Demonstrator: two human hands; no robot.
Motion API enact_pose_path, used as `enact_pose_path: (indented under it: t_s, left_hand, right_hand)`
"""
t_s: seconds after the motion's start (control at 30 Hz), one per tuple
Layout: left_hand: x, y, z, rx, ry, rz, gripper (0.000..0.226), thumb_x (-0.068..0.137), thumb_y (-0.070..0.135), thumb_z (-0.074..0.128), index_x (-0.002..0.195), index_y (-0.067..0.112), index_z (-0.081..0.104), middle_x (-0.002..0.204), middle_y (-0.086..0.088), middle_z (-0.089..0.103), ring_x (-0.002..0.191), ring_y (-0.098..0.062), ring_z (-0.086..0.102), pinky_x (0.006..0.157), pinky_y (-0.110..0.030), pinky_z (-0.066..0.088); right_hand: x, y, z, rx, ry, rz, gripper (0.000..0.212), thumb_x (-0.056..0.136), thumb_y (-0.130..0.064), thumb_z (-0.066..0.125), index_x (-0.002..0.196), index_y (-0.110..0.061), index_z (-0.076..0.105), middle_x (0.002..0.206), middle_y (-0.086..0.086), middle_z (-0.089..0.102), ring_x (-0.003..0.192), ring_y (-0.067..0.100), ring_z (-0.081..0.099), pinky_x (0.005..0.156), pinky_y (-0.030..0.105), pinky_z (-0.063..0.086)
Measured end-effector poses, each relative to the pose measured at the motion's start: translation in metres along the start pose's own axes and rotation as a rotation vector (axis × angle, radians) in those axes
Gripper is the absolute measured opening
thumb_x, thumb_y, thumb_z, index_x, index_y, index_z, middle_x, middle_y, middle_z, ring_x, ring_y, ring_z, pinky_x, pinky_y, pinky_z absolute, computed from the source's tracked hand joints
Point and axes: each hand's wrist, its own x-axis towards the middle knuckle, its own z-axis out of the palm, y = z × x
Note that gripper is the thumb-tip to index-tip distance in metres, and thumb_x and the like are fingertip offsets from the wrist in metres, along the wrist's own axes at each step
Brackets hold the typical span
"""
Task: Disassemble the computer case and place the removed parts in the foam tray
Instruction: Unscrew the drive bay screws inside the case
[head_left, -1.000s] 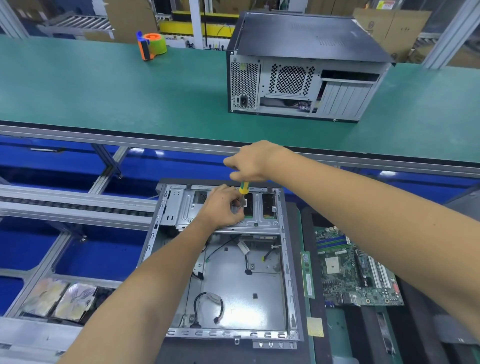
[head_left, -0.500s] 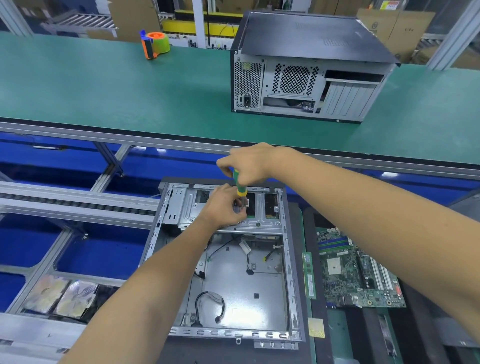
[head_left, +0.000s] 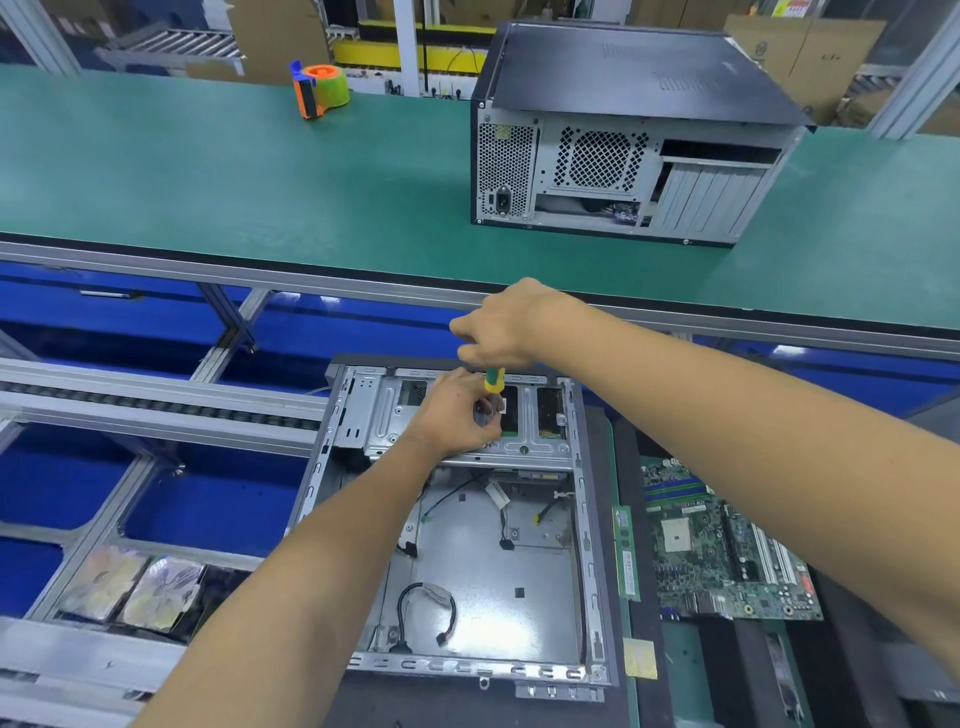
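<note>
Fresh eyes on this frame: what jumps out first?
Both hands meet at the far end of the open computer case: the right hand grips a yellow-green screwdriver, the left hand steadies its tip. A bare motherboard lies right of the case; a closed computer sits on the green bench behind.

A green belt (head_left: 208, 171), an orange-and-green tape dispenser (head_left: 320, 89), a yellow-green screwdriver handle (head_left: 493, 379), and a green motherboard (head_left: 722, 551).

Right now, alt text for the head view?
A person's right hand grips a yellow and green screwdriver over the drive bracket of an open computer case, while the left hand steadies the spot. A motherboard lies beside it; a closed computer stands on the green belt behind.
</note>
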Motion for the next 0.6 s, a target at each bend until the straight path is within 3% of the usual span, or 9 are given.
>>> enact_pose_path:
  t_s: [0.07, 0.13, 0.2, 0.27, 0.33, 0.43, 0.5, 0.6]
  left_hand:
    - [0.0003, 0.0003, 0.0003, -0.011, -0.001, 0.0, 0.01, 0.072, 0.021, 0.072, 0.082, 0.02, 0.069, 0.072, 0.007, 0.067, 0.082, -0.019, 0.061, 0.084, -0.035, 0.047]
    - [-0.0002, -0.0006, 0.0015, -0.017, 0.001, -0.009, 0.01, 0.072, 0.019, 0.074, 0.081, 0.018, 0.071, 0.074, 0.006, 0.069, 0.083, -0.021, 0.062, 0.087, -0.037, 0.047]
    - [-0.0007, -0.0009, 0.0019, -0.017, -0.001, -0.014, 0.009, 0.073, 0.019, 0.074, 0.082, 0.017, 0.071, 0.076, 0.005, 0.069, 0.084, -0.021, 0.062, 0.088, -0.038, 0.047]
    - [-0.0003, -0.0007, 0.0014, -0.021, -0.007, -0.013, 0.01, 0.073, 0.02, 0.074, 0.082, 0.017, 0.07, 0.076, 0.006, 0.068, 0.082, -0.02, 0.062, 0.086, -0.039, 0.049]
    - [0.0001, -0.0007, 0.001, -0.011, 0.001, -0.003, 0.011, 0.073, 0.021, 0.075, 0.083, 0.02, 0.07, 0.075, 0.008, 0.066, 0.083, -0.018, 0.06, 0.087, -0.038, 0.047]
    - [-0.001, -0.0015, 0.0017, -0.016, 0.014, -0.005, 0.013, 0.072, 0.02, 0.076, 0.084, 0.021, 0.07, 0.075, 0.009, 0.065, 0.084, -0.018, 0.059, 0.09, -0.037, 0.045]
    - [-0.0011, -0.0018, 0.0019, -0.029, 0.001, -0.005, 0.013, 0.071, 0.02, 0.075, 0.083, 0.02, 0.07, 0.075, 0.008, 0.066, 0.083, -0.019, 0.06, 0.089, -0.038, 0.048]
    - [0.0002, -0.0021, 0.0008, -0.042, -0.014, 0.0, 0.013, 0.071, 0.023, 0.073, 0.083, 0.021, 0.069, 0.077, 0.008, 0.068, 0.082, -0.016, 0.061, 0.085, -0.04, 0.051]
  right_hand:
    - [0.0007, 0.0019, 0.0018, 0.067, 0.008, -0.05, 0.015, 0.101, -0.037, 0.04, 0.111, -0.026, 0.045, 0.081, -0.004, 0.047, 0.066, 0.013, 0.043, 0.055, 0.032, 0.024]
    - [0.0002, 0.0041, 0.0023, 0.148, 0.001, -0.107, 0.023, 0.094, -0.031, 0.053, 0.116, -0.029, 0.05, 0.093, -0.004, 0.048, 0.067, 0.013, 0.044, 0.056, 0.031, 0.024]
    - [-0.0008, 0.0044, 0.0036, 0.135, 0.018, -0.106, 0.024, 0.093, -0.037, 0.057, 0.114, -0.028, 0.051, 0.096, -0.004, 0.049, 0.067, 0.011, 0.044, 0.055, 0.03, 0.025]
    - [0.0008, 0.0034, 0.0054, 0.064, 0.053, -0.054, 0.025, 0.098, -0.05, 0.048, 0.107, -0.027, 0.046, 0.084, -0.004, 0.05, 0.066, 0.011, 0.043, 0.054, 0.032, 0.024]
    - [0.002, 0.0042, 0.0051, 0.071, 0.054, -0.047, 0.019, 0.1, -0.045, 0.043, 0.103, -0.026, 0.045, 0.08, -0.004, 0.049, 0.066, 0.013, 0.043, 0.055, 0.033, 0.023]
    - [0.0016, 0.0065, 0.003, 0.15, -0.009, -0.103, 0.022, 0.092, -0.031, 0.058, 0.113, -0.029, 0.05, 0.097, -0.004, 0.047, 0.069, 0.014, 0.045, 0.055, 0.031, 0.026]
    - [-0.0005, 0.0053, 0.0025, 0.123, -0.011, -0.087, 0.026, 0.093, -0.04, 0.058, 0.114, -0.03, 0.047, 0.098, -0.004, 0.047, 0.069, 0.013, 0.045, 0.055, 0.031, 0.026]
    - [0.0001, 0.0017, 0.0017, 0.073, 0.026, -0.042, 0.022, 0.1, -0.048, 0.04, 0.106, -0.028, 0.044, 0.083, -0.004, 0.05, 0.071, 0.018, 0.048, 0.056, 0.034, 0.024]
